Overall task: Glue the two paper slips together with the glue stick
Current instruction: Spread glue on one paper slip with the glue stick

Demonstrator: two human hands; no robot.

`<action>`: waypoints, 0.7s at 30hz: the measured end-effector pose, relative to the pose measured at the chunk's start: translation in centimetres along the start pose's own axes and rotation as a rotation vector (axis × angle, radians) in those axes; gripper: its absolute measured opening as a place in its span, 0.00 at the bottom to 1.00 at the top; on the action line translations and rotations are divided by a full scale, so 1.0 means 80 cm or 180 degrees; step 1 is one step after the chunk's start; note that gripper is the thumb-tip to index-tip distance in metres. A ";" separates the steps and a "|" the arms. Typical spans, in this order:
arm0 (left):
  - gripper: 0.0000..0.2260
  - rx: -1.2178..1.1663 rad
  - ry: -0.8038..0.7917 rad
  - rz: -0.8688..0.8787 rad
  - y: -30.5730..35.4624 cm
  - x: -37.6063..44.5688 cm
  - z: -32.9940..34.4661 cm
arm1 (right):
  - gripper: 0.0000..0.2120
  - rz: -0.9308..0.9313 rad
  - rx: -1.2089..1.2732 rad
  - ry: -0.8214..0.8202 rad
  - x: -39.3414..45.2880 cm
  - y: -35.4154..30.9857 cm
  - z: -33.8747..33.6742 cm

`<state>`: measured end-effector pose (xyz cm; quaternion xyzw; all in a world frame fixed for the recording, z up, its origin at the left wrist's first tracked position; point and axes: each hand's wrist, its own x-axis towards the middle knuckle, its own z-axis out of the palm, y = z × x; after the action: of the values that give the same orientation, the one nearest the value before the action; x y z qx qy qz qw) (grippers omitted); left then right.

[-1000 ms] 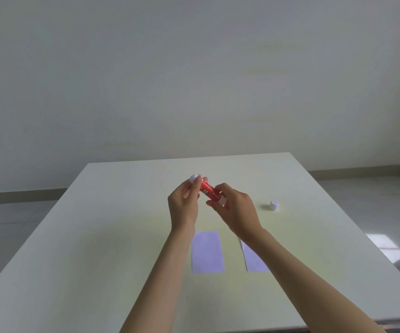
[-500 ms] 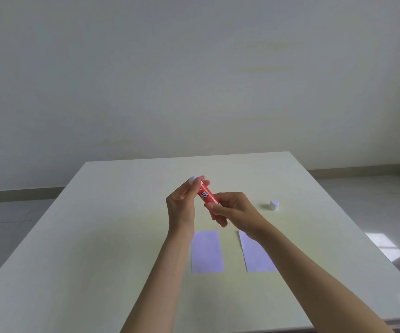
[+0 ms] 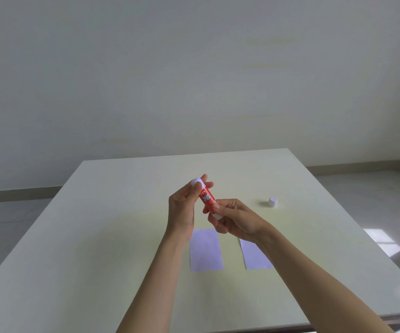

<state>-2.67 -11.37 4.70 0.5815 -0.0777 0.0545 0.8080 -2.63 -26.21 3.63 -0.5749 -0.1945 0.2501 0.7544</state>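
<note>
Both hands hold a red glue stick [image 3: 208, 198] in the air above the table, tilted with its white end up to the left. My left hand [image 3: 184, 206] pinches the upper part near the white tip. My right hand [image 3: 235, 218] grips the lower white base. Two pale lilac paper slips lie flat side by side below the hands: the left slip [image 3: 205, 249] fully visible, the right slip [image 3: 254, 258] partly covered by my right forearm. The white cap [image 3: 272, 202] stands alone on the table to the right.
The pale table [image 3: 98, 236] ends at a front edge near the bottom of the frame and a right edge beside a grey floor. A plain wall stands behind the far edge.
The glue stick has tilted more upright. My right hand has shifted down its body to the base, while my left hand stays at the top.
</note>
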 end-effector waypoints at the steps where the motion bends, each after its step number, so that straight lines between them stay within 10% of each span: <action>1: 0.11 -0.0011 0.0059 0.0013 -0.002 0.000 0.000 | 0.12 0.0024 -0.0050 -0.0002 0.001 -0.001 -0.001; 7: 0.23 0.1053 -0.0288 0.0067 -0.008 0.002 -0.031 | 0.10 0.0001 -0.0551 0.0353 -0.008 -0.001 -0.011; 14: 0.37 0.4501 -0.1470 -0.0009 -0.036 -0.018 -0.117 | 0.05 -0.0173 -0.1461 0.1957 -0.019 0.005 -0.025; 21: 0.39 0.4534 -0.1744 0.0072 -0.060 -0.031 -0.124 | 0.05 0.0020 -0.2931 0.2095 -0.001 0.040 0.000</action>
<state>-3.62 -3.45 -3.32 0.9541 -0.2275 -0.0465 0.1890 -3.21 -25.60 0.57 -0.8929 -0.0363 -0.0507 0.4459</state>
